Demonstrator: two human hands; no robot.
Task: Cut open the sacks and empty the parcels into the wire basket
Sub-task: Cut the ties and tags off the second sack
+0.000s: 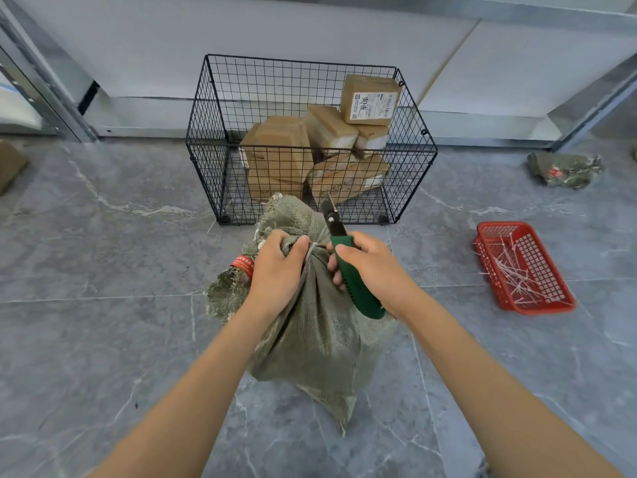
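Observation:
A green woven sack (320, 336) stands on the grey floor in front of me, its neck tied with a pale cable tie (315, 246). My left hand (277, 267) grips the bunched neck. My right hand (370, 267) holds a green utility knife (355, 281), its black head and blade pointing up right beside the tie. Behind the sack stands a black wire basket (206, 146) holding several brown cardboard parcels (279, 150).
A red plastic tray (482, 232) with several cut cable ties lies on the floor to the right. A crumpled empty green sack (565, 169) lies at the far right by the wall. Metal shelf legs stand at left and right. A brown object (10, 167) shows at the left edge.

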